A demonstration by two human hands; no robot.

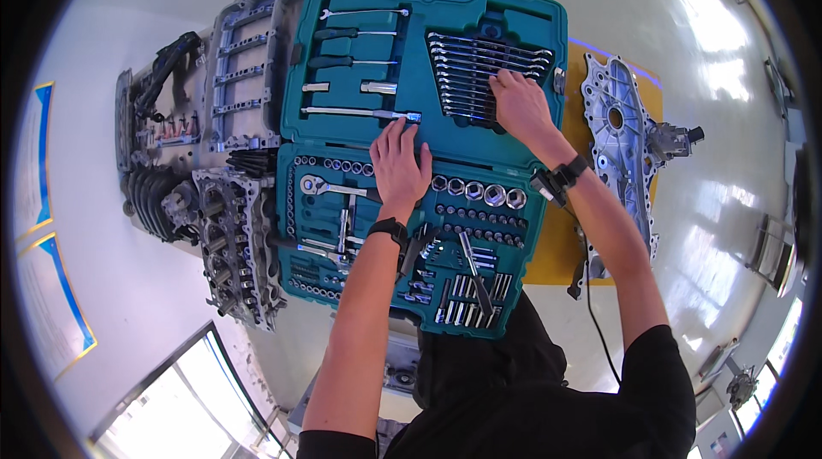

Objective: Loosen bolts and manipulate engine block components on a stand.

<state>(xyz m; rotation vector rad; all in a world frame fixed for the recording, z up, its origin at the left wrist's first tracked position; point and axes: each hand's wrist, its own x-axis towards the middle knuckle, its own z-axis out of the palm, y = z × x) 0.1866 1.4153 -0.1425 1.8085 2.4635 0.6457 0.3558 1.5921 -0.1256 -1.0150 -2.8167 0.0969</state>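
A teal tool case lies opened flat before me. My right hand is over the row of combination wrenches in the upper part, its fingers bent and closed at one of them; which one is hidden beneath them. My left hand lies flat with fingers outstretched, the tips by the end of an extension bar. Below its palm, a ratchet and large sockets sit in the lower half. Two screwdrivers rest above the bar. Another ratchet handle lies slanted across the small sockets.
At the left stand a metal engine frame and a cylinder head, close to the case. To the right, a cast engine cover lies on a yellow-brown board. A black cable hangs beside my right arm.
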